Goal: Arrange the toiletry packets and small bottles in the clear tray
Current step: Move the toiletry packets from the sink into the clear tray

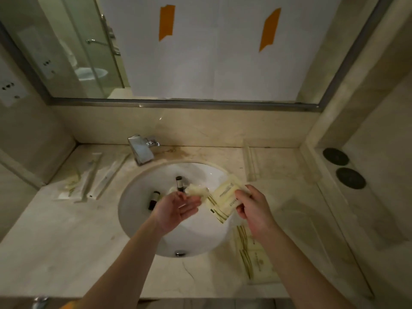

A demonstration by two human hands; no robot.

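Your right hand (pixel 249 205) pinches a fan of cream toiletry packets (pixel 225 198) over the right side of the white sink (pixel 196 239), thumb on top and fingers curled under their near edge; the packets carry green stripes and small print too fine to read. Your left hand (pixel 178 207) is held palm up over the basin just left of them, fingers relaxed and straight, gripping nothing. Just beyond its fingertips a crumpled cream packet (pixel 198 191) lies in the bowl; you cannot tell whether the fingertips touch it.

Two small dark bottles are also in the basin: one bottle (pixel 179 184) stands near the drain beside the crumpled packet, and the other bottle (pixel 154 200) lies tilted on the left slope of the bowl, just beside your left wrist.

The clear tray (pixel 254 162) sits on the marble counter (pixel 66 253) behind and to the right of the sink, close to the back wall, and looks hard to make out against the stone. More striped packets (pixel 252 257) lie flat on the counter under your right forearm. On the counter to the left of the basin lie long wrapped items (pixel 89 177) side by side. A chrome faucet (pixel 141 149) stands at the back rim, below the mirror (pixel 200 52)
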